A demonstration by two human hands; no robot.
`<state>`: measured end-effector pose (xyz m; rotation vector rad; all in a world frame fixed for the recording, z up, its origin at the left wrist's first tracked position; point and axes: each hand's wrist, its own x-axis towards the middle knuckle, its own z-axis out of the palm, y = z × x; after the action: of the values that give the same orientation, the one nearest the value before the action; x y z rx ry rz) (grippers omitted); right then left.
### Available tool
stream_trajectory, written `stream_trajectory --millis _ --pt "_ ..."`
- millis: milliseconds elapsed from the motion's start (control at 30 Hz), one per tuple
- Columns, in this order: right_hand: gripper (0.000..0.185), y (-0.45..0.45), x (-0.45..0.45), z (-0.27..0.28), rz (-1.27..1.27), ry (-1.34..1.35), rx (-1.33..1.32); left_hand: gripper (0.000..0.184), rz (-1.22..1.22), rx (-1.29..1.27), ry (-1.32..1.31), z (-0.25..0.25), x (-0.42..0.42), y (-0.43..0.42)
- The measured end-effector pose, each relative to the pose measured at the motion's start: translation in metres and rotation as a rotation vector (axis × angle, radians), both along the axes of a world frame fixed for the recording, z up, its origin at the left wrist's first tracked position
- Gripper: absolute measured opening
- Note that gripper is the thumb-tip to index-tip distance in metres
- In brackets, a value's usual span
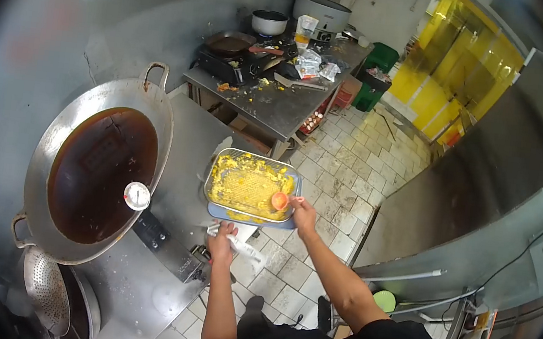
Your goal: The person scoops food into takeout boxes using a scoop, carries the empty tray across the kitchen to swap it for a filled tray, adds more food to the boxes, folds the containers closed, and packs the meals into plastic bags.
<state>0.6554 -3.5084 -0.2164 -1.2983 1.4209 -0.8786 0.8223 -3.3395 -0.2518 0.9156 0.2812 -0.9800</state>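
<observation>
In my right hand (pixel 303 214) is a small orange scoop (pixel 279 200), held over the right part of a wire-mesh basket (pixel 210 186). Yellow crumbly bits (pixel 243 180) coat the basket's mesh. Beneath the basket lies a blue-grey tray (pixel 255 220), with more yellow bits along its near edge. My left hand (pixel 221 244) is closed on a whitish cloth or wrapper (pixel 245 251), just below the tray's near left corner.
A large wok (pixel 167 132) of dark liquid, with a round dial thermometer (pixel 137 196), stands left. Below it is a perforated strainer (pixel 47 288). Pans, a stove (pixel 219 66) and packets (pixel 308 63) occupy the far table (pixel 271 110). A steel cabinet (pixel 461 151) stands right.
</observation>
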Motion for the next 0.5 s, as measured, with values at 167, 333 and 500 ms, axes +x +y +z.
stream_trajectory --millis 167,333,500 --pt "0.028 0.005 0.034 -0.012 0.154 -0.065 0.082 0.050 -0.131 0.074 -0.143 0.055 -0.035 0.037" --pt "0.035 0.011 0.039 0.011 0.143 -0.101 -0.023 0.047 -0.319 0.143 -0.212 0.052 -0.084 0.039" --pt "0.027 0.033 -0.037 0.092 -0.017 -0.624 0.301 0.046 -0.559 0.005 -0.222 0.060 -0.131 0.024"
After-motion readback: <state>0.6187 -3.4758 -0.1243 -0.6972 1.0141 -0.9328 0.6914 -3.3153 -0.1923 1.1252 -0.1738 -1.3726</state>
